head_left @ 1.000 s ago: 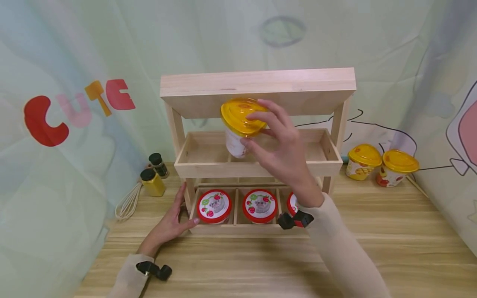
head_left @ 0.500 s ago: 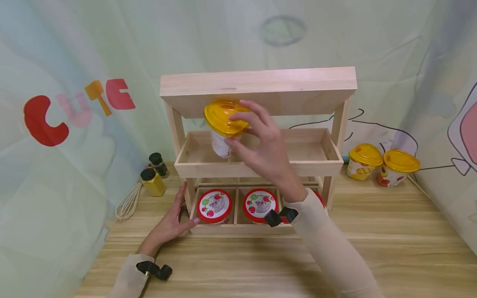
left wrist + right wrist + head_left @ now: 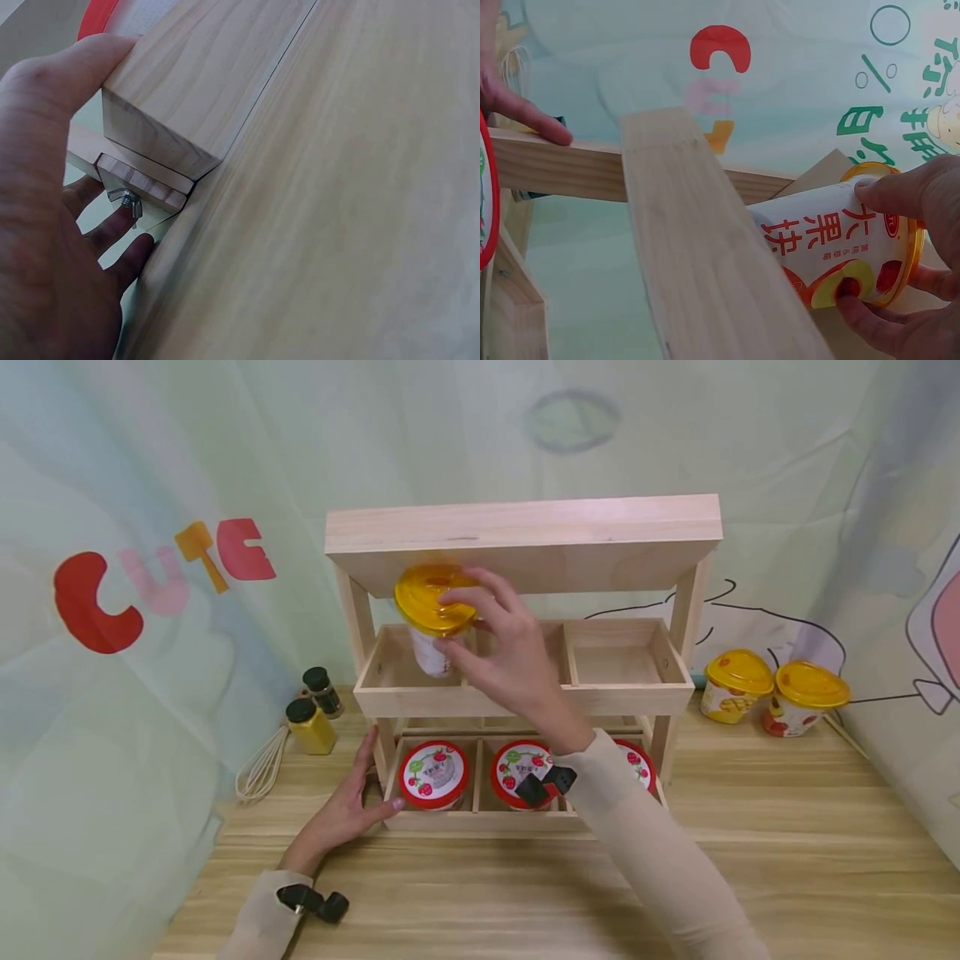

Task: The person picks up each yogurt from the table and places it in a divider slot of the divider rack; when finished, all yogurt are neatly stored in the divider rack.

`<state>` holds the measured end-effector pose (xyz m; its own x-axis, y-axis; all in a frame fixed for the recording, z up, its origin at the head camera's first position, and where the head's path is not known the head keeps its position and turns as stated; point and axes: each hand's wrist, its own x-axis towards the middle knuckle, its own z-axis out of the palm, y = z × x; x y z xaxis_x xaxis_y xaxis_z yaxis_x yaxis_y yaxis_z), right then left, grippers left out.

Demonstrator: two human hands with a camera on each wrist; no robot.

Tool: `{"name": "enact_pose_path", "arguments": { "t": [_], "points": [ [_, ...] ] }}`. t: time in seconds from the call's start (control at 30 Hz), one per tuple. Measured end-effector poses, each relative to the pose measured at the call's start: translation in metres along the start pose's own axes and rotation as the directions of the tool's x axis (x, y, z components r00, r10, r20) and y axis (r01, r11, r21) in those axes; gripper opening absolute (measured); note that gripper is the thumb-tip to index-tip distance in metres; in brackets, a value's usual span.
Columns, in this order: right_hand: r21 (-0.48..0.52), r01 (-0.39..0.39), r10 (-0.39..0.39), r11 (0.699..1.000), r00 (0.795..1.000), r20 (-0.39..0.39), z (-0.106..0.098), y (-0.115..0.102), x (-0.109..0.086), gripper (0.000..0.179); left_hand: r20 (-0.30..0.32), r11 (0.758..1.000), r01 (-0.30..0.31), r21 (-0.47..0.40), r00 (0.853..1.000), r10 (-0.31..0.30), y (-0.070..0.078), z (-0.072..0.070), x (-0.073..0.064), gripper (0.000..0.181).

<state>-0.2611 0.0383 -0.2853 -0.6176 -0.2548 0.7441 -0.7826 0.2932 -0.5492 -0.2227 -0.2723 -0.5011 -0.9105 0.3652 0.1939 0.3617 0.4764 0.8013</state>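
Observation:
My right hand holds a white printed yogurt cup by its domed yellow lid, thumb on the near side and fingers on the far side. Tilted a little, the cup overlaps the left compartment of the middle tier of a wooden rack in the head view. Its lower end is partly hidden behind the tier's front board in the right wrist view. My left hand grips the rack's lower left corner, thumb on the front board and fingers round the side, near a wing nut.
Red-lidded cups fill the bottom tier's compartments. Two more yellow-lidded cups stand right of the rack. On the left are a yellow jar, a dark-capped bottle and a white cord. The rack's top board overhangs the middle tier.
My right hand has carried the yogurt cup leftward, from the middle of the tier to its left compartment, and slightly down. The left hand has stayed on the rack's corner.

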Motion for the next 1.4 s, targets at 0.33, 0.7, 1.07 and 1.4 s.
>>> {"name": "enact_pose_path", "arguments": {
  "t": [0.33,0.7,1.07,1.4],
  "points": [
    [-0.031,-0.055,0.057,0.998,0.997,0.047,0.017,0.012,0.000,0.042,0.006,1.000,0.001,-0.006,1.000,-0.001,0.001,0.000,0.000,0.124],
    [-0.124,-0.010,0.021,0.992,0.996,0.087,0.027,0.011,0.002,0.041,-0.003,1.000,-0.013,0.000,1.000,0.013,-0.002,0.000,0.000,0.124],
    [-0.192,-0.026,0.062,0.981,0.981,0.182,0.028,0.011,0.002,0.043,0.003,1.000,-0.004,-0.020,1.000,0.004,-0.001,0.000,0.001,0.124],
    [-0.208,-0.006,0.040,0.978,0.987,0.156,0.030,0.013,0.000,0.052,0.002,1.000,-0.011,-0.021,1.000,0.011,-0.001,0.000,0.001,0.124]
  ]
}}
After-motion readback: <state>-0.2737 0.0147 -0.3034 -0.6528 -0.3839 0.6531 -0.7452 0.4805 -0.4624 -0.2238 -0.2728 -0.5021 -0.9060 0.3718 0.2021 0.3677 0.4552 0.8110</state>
